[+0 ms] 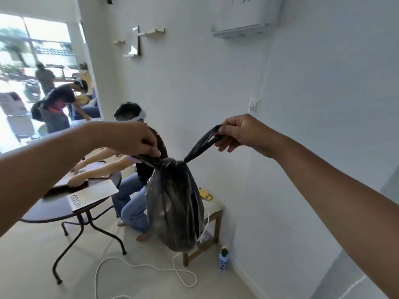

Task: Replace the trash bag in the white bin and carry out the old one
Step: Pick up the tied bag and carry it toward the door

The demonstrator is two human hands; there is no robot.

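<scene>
Black trash bag (174, 203) aloft, seemingly knotted, left hand (138, 139) and right hand (241, 132) each pinching a tail.

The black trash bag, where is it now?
In the head view, the black trash bag hangs mid-frame, held by the left hand and right hand.
</scene>
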